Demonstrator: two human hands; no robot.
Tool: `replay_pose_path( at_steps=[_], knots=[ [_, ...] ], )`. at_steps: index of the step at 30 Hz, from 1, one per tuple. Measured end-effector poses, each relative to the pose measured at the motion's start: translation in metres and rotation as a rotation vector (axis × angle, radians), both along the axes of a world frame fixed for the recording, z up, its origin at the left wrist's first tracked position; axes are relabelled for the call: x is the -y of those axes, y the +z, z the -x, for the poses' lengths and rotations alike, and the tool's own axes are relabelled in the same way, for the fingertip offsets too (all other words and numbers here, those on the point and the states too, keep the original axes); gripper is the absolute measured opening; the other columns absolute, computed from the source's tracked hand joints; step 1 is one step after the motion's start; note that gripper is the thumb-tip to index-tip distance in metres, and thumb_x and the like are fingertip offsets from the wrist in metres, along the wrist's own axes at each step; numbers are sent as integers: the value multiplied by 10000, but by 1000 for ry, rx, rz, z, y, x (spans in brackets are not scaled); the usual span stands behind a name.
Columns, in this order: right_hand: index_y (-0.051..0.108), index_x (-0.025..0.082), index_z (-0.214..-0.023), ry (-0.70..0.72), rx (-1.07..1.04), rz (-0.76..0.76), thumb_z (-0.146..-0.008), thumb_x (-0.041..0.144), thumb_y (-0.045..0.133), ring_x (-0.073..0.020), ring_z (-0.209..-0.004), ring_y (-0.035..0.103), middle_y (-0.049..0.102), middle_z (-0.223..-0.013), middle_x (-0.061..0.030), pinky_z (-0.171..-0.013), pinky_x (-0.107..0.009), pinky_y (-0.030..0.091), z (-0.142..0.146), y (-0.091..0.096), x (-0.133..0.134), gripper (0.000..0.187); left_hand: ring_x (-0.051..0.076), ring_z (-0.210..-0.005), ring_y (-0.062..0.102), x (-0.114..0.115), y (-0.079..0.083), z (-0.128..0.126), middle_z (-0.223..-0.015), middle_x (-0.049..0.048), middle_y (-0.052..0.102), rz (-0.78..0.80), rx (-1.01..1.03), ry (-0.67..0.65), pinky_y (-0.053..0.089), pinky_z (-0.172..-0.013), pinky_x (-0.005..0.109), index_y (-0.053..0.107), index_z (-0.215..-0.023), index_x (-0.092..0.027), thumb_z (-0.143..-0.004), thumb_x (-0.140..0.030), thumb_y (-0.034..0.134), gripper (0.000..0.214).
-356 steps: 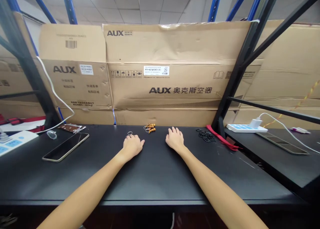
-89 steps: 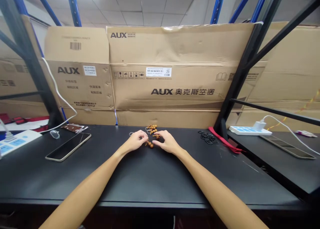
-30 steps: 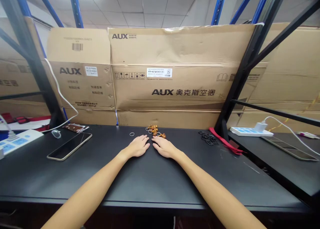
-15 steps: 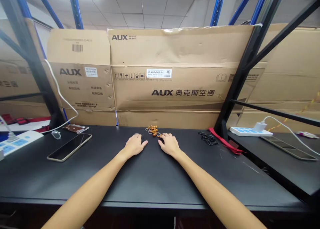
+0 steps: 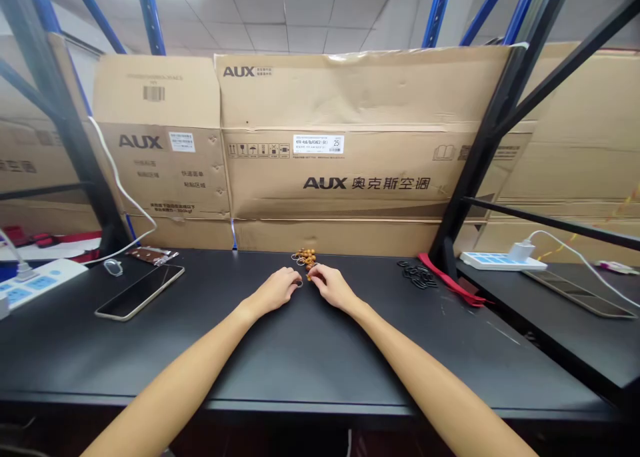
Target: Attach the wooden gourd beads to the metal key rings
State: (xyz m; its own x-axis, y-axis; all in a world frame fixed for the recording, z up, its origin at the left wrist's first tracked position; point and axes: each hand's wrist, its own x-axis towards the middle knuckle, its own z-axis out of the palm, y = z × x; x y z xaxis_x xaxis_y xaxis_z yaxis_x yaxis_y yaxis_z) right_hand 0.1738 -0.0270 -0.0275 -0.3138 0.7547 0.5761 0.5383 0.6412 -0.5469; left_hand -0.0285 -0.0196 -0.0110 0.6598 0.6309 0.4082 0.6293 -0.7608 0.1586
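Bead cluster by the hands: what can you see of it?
The cluster of orange-brown beads looks like polished wood, bunched in a small heap with thin metal rings at its left. It lies on the black tabletop, just beyond the left hand and right hand, whose fingertips nearly meet below it. Finer detail is too small to tell.

The head-worn camera looks forward and down from above the person's forearms, along a matte black desk (image 5: 310, 350) toward a wall of brown cardboard cartons (image 5: 325, 177). It sits close above the left hand (image 5: 273, 292) and right hand (image 5: 333, 289), and its wide frame reaches past blue steel shelving uprights (image 5: 149, 17) to a white tiled ceiling (image 5: 280, 10).
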Motion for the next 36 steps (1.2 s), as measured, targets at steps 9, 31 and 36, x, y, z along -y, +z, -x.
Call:
replay_pose_path(
  at_steps=[9,31,36],
  knots=[
    [614,174,-979,-18,-130,102,-850,231,425,-152,-728,628,684,-890,-52,-735,-295,497,-3,-4,-5,236,186,-868,521,2,0,1,-926,69,558,-16,-16,56,442,-807,316,580,-829,-170,-881,-187,449,142],
    [667,174,-892,-225,172,139,-658,88,542,-156,-781,582,666,-891,-39,-756,-273,463,-11,4,1,279,179,-882,568,1,9,7,-951,64,587,106,-31,-13,444,-827,294,592,-896,-179,-878,-190,451,143],
    [655,162,-890,-32,-10,136,-693,77,497,-151,-782,620,685,-881,-39,-765,-278,490,-7,-1,-3,266,168,-768,551,2,8,5,-853,50,559,79,-46,16,447,-748,287,571,-819,-175,-887,-209,429,161]
  ],
)
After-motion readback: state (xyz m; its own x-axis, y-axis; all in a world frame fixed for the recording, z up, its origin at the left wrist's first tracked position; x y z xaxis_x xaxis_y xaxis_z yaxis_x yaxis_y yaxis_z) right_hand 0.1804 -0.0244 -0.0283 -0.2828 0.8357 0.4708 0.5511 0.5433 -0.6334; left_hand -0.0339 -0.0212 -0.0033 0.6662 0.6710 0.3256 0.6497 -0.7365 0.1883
